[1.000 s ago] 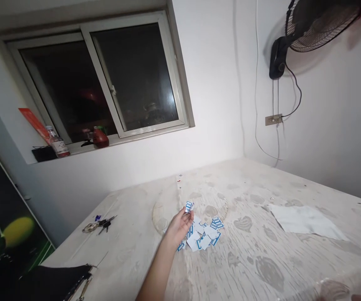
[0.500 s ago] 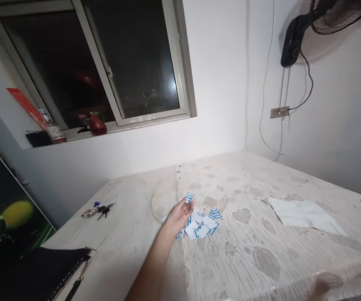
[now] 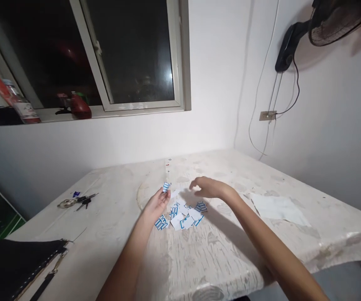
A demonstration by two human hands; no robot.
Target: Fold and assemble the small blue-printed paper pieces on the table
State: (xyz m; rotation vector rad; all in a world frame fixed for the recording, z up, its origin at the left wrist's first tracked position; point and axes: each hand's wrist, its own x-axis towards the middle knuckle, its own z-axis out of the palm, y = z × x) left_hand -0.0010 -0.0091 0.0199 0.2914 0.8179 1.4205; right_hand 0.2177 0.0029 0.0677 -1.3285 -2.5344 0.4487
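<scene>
Head view: table [image 3: 218, 259] under a pale, patterned cover spreads beneath the left hand [image 3: 156, 206] and the right hand [image 3: 207, 187]. Sliding window [image 3: 133, 54], dark panes, on the wall beyond both hands. Wall fan [image 3: 337, 33], black, up and to the right of the right hand. Black case [image 3: 20, 263] with a strap, nearer the viewer and well left of the left hand. White sheet [image 3: 279, 207] lies flat, right of the right hand. Left hand: thumb and fingers pinched together on a card. Right hand: fingers loosely curled, thumb apart, nothing seen in its grasp; palm faces down. Keys [image 3: 86, 201] left of the left hand. White-and-blue cards [image 3: 186, 217] lie scattered and overlapping from beside the left wrist to below the right hand. Held card [image 3: 166, 187], blue-barred, stands at the left fingertips; count unclear.
</scene>
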